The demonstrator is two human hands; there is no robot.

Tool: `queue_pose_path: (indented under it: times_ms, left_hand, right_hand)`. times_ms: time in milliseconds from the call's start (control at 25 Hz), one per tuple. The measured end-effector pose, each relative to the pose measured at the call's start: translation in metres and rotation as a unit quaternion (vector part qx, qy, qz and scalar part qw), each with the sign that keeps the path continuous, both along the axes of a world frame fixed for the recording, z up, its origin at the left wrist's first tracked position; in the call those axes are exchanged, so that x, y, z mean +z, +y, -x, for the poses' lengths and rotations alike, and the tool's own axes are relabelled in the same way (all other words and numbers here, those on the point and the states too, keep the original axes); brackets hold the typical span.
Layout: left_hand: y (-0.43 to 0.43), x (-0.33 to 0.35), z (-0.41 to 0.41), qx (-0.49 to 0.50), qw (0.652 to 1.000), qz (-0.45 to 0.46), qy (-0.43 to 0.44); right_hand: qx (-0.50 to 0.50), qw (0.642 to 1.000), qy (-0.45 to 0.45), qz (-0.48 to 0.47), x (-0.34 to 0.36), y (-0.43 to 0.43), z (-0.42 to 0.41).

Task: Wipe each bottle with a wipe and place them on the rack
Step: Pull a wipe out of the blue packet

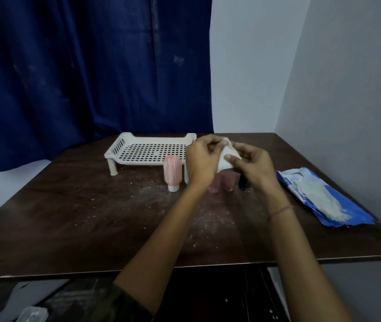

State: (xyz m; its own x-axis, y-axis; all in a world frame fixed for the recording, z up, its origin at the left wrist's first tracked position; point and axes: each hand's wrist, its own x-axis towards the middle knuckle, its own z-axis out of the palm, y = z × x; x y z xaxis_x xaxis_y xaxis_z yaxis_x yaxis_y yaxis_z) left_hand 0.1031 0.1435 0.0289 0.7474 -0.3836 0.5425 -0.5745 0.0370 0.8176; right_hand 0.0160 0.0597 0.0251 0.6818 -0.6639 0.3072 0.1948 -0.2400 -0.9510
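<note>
**Q:** Two hands meet above the surface (68,217). What do they hold?

**A:** The left hand (202,159) and the right hand (253,167) each pinch a white wipe (228,156) between thumb and fingertips. The cloth is crumpled between them and raised over the bottles.

**Q:** How do the bottles look, and which way do they point?

**A:** The ribbed bottle (172,174) is pale pink. It stands on its white cap with its long axis vertical, just in front of the rack's near edge and just left of the left hand. Three more stand in a row to its right, largely hidden by the hands: a pink bottle (214,185), a brownish bottle (228,182) and a black bottle (244,183). Only their lower ends show, and these appear upright.

**Q:** And the rack?

**A:** The rack (152,147) is white and perforated, and stands on short legs. Its long side runs left to right across the far part of the surface, in front of a blue curtain (68,77).

**Q:** What of edges and room?

**A:** A blue wipe pack (322,196) lies flat and diagonal near the right edge, with white wipes showing. It is well apart from the bottles. The wall (347,89) stands close along that edge. A broad dark stretch, speckled with pale crumbs, runs from the bottles to the near edge, crossed only by the forearms.
</note>
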Motion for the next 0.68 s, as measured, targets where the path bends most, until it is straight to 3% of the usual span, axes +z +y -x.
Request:
queue_pose_path:
  times_ms: [240, 400, 680]
  left_hand:
    - [0.050, -0.033, -0.043, 0.039, 0.994, 0.090, 0.052]
    - [0.065, -0.067, -0.075, 0.112, 0.991, 0.070, 0.028]
    - [0.063, -0.085, -0.086, -0.035, 0.990, 0.080, 0.113]
  right_hand:
    - [-0.134, 0.990, -0.035, 0.022, -0.020, 0.051, -0.053]
    - [-0.205, 0.971, -0.080, 0.097, -0.041, 0.073, -0.071]
    - [-0.246, 0.936, -0.153, 0.201, -0.064, 0.088, -0.079]
